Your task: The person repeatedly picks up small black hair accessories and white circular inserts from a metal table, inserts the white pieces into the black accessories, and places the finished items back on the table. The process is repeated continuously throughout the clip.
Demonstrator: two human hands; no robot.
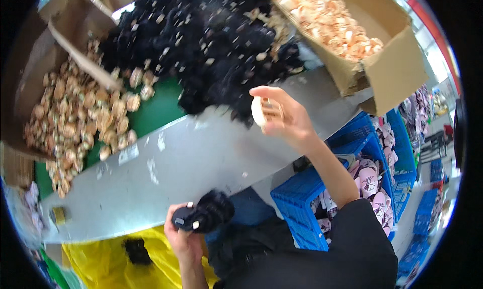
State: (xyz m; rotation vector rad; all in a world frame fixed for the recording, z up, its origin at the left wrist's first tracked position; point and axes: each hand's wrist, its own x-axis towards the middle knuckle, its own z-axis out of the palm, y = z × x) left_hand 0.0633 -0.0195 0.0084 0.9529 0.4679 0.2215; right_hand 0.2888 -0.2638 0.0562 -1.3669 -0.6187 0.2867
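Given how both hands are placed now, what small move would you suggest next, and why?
I would probably bring the right hand toward the left hand: the right holds a pale slotted piece, the left a fluffy black piece, and a gap separates the two, with nothing held in between.

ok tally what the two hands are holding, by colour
Black fuzzy piece, in the left hand: 1
Pale slotted piece, in the right hand: 1
Total: 2
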